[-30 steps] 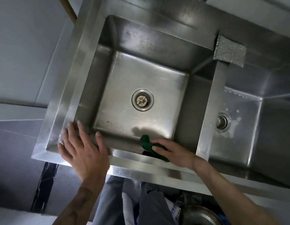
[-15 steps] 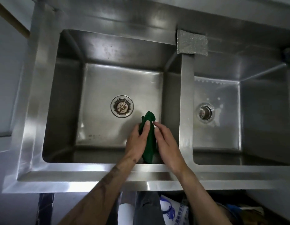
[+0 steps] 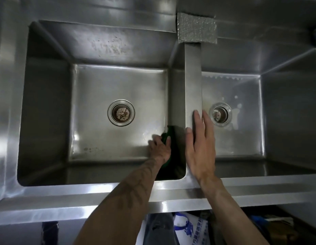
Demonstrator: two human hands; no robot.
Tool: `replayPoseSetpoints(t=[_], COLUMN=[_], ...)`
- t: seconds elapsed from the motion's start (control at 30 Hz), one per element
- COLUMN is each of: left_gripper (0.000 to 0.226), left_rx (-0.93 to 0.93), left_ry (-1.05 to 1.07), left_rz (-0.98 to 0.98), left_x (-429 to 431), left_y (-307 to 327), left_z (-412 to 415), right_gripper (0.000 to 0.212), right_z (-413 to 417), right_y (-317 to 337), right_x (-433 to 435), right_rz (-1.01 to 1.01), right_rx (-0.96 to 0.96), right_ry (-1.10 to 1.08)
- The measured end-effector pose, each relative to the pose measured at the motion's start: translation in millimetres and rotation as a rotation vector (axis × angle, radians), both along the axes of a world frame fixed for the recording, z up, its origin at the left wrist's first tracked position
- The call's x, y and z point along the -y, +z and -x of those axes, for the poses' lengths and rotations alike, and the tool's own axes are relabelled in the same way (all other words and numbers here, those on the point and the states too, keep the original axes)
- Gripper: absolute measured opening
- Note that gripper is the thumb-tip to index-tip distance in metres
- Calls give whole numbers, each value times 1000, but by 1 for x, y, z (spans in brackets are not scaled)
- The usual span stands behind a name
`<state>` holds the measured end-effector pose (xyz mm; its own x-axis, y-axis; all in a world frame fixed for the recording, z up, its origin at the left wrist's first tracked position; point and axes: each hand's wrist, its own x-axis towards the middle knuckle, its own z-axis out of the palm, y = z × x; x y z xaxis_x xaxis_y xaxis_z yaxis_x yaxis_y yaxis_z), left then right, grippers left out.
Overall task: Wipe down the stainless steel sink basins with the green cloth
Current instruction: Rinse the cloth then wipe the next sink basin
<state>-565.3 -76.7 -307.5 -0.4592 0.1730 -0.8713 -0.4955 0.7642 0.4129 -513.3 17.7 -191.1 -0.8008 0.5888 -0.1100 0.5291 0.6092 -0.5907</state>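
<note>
A double stainless steel sink fills the view. The left basin point(image 3: 93, 96) has a round drain point(image 3: 121, 112) in its floor. My left hand point(image 3: 159, 146) reaches down into its near right corner and grips the dark green cloth point(image 3: 172, 138), pressing it against the right wall. My right hand point(image 3: 200, 145) lies flat, fingers apart, on the steel divider point(image 3: 193, 76) between the basins and holds nothing. The right basin point(image 3: 242, 131) has its own drain point(image 3: 220, 114) and pale soapy spots on its floor.
A grey textured pad point(image 3: 197, 28) lies on the back ledge above the divider. The sink's front rim point(image 3: 83, 195) runs across the bottom. Below it are my legs and a white bag with blue print point(image 3: 189, 227).
The cloth passed from my right hand, through both hands, into my left hand alone. My right hand let go and moved onto the divider. The view shifted closer over the sink.
</note>
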Motion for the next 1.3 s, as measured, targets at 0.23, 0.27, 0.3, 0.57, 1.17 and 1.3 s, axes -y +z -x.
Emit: replayPoseSetpoints(t=[0.23, 0.27, 0.3, 0.57, 1.17, 1.3], left_gripper=[31, 28, 26, 64, 32, 23], left_rx=[199, 198, 171, 89, -306, -419], left_ry=[138, 177, 208, 121, 375, 431], left_rz=[-276, -304, -315, 41, -343, -392], left_x=[7, 8, 6, -18, -27, -39], left_y=[61, 66, 67, 25, 54, 73], left_z=[-1, -4, -6, -3, 10, 25], right_gripper=[53, 53, 54, 54, 54, 54], right_z=[3, 3, 3, 3, 2, 0], right_y=[-2, -2, -2, -5, -9, -10], right_x=[-1, 0, 0, 2, -1, -1], right_rz=[-6, -5, -5, -18, 11, 9], right_rx=[30, 30, 28, 26, 16, 32], right_ry=[0, 2, 4, -17, -6, -6])
